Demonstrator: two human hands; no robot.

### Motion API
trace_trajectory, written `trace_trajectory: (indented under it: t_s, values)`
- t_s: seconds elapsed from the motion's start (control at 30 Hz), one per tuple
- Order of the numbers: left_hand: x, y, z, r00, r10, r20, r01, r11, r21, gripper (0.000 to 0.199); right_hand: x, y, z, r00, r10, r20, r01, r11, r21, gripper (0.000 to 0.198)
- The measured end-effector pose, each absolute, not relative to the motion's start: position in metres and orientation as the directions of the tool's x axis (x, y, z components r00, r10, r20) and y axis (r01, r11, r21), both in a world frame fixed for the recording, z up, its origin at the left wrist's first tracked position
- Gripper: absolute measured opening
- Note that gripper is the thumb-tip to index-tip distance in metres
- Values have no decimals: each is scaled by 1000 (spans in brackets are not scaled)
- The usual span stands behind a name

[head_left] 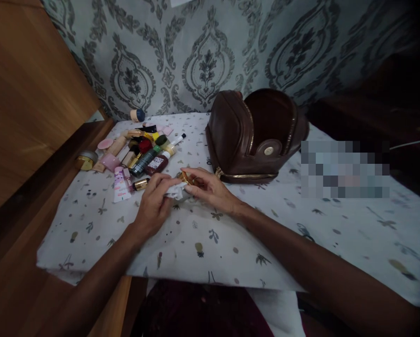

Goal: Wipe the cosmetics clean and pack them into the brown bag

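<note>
item: maroon garment [202, 311], dark, at the bottom edge, nearest my camera.

item: tablecloth [188, 262], white with small plant motifs, spread below both hands.

item: left hand [156, 199], fingers curled and closed on a bunched white cloth [176, 191]; its thumb is mostly hidden from my remote view.

item: right hand [211, 188], thumb and fingertips drawn nearly together on a small gold item [185, 177]; i see only a narrow spread between them.

position of the gold item: between the two hands, at the tips of the right fingers and along the far edge of the white cloth. the right hand is nearer, in contact; the left fingertips sit just beside it. long axis: the fingers cover too much for me to tell.

item: gold-and-black bottle [141, 184], lying on its side just beyond the left hand.

item: pink-and-white tube [121, 185], lying to the left of that bottle.

item: cluster of bottles and jars [144, 162], close-packed, farther off.

item: brown bag [229, 126], beyond the right hand, unzipped, its mouth open.

item: pixelated patch [345, 169], far right, contents unreadable to me.
</note>
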State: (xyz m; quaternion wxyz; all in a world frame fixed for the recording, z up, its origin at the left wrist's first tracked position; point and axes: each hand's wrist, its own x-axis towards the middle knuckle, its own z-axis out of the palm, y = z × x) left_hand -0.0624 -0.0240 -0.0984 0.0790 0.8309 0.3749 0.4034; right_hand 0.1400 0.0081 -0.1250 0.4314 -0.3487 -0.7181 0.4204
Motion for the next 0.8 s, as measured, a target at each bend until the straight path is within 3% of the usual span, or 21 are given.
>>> trace_trajectory:
  t_s: [0.13,0.33,0.5,0.67,0.8]
  values:
    - [-63,-25,-98,445,644,622,547,-746,380,45,138,10,-125,-344,891,296,168,368,-914,50]
    - [-66,-26,-96,501,624,600,516,-772,372,34,137,11,-120,-300,939,167,206,234,-950,46]
    - [-72,-26,-97,476,689,547,522,-722,455,34,138,16,-123,-320,935,152,99,192,-976,44]
    - [-74,-26,-95,434,746,505,522,-665,534,31,143,15,-120,-399,909,122,-2,132,-991,64]
    - [-74,-24,-94,400,757,516,512,-652,560,32,143,7,-113,-419,901,111,80,158,-984,50]
